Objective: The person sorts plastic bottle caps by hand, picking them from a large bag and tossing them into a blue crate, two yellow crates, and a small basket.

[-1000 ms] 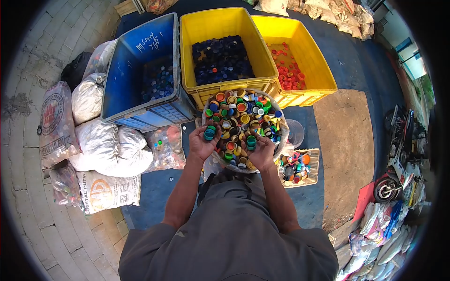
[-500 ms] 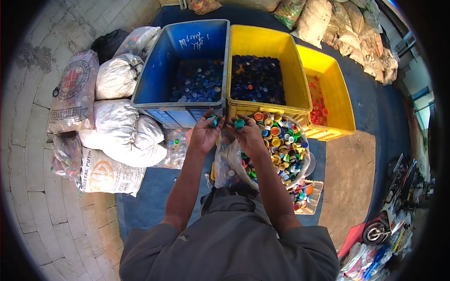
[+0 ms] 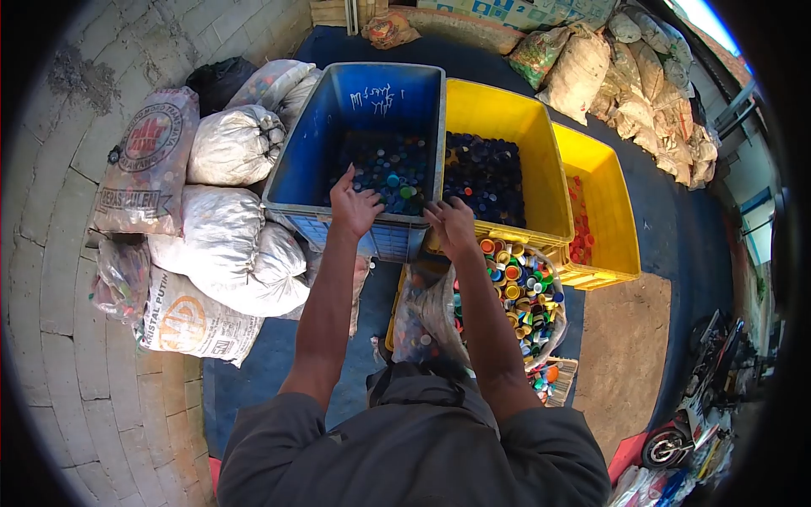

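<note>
A teal bottle cap (image 3: 393,180) and a bright green bottle cap (image 3: 407,193) are now seen inside the blue plastic crate (image 3: 317,139); whether they have landed or are still falling cannot be told; half a second ago, teal-green caps were held in both hands; the left hand (image 3: 353,205) has since been emptied and is held open, fingers spread, over the crate's near rim; its caps thus appear to have been given over to the blue crate; the right hand (image 3: 452,226) is held by the crate's right front corner, fingers curled, and whether anything is gripped in it cannot be told; across the bottom of the blue crate, small blue, green and pale caps (image 3: 384,160) are spread; in the middle yellow crate (image 3: 511,122), mostly dark blue caps (image 3: 481,165) are contained; in the right-hand yellow crate (image 3: 601,177), red caps (image 3: 580,224) are scattered; beside the right forearm, an open sack (image 3: 557,336) is filled with many-coloured caps (image 3: 517,291); just below it, a beige basket (image 3: 568,384) is partly covered; to the left, white tied sacks (image 3: 226,148) are piled
</note>
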The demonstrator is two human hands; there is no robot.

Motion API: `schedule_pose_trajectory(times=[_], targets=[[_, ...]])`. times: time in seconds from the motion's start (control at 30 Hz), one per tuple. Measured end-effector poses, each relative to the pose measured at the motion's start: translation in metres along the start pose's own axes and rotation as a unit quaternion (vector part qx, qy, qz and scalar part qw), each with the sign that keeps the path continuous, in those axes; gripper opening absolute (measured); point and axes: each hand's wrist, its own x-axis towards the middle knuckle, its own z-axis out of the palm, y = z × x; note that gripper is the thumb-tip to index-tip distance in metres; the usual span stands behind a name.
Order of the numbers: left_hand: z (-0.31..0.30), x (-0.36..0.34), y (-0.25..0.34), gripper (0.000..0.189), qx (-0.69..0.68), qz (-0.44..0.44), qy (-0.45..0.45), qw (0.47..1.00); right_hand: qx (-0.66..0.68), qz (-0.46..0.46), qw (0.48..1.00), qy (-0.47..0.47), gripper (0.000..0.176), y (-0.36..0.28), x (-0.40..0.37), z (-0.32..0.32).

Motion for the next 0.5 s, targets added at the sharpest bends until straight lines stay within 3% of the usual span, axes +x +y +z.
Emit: schedule_pose_trajectory(times=[0.07,0.23,0.43,0.5], targets=[[-0.017,-0.013,-0.005,0.082,-0.011,0.038,-0.024,0.999,0.026,-0.015,0.999,0.039,0.05,-0.007,-0.03,-0.026],[-0.049,-0.056,-0.05,0.037,-0.009,0.054,-0.068,0.996,-0.052,-0.05,0.995,0.071,0.049,-0.02,-0.104,-0.112],[-0.083,-0.09,-0.165,0.03,0.101,-0.055,0.0,0.993,-0.163,-0.083,0.959,0.217,0.043,-0.016,-0.159,-0.226],[-0.07,-0.106,-0.198,0.028,0.214,-0.067,0.021,0.974,-0.174,-0.097,0.949,0.244,0.041,-0.022,-0.175,-0.253]])
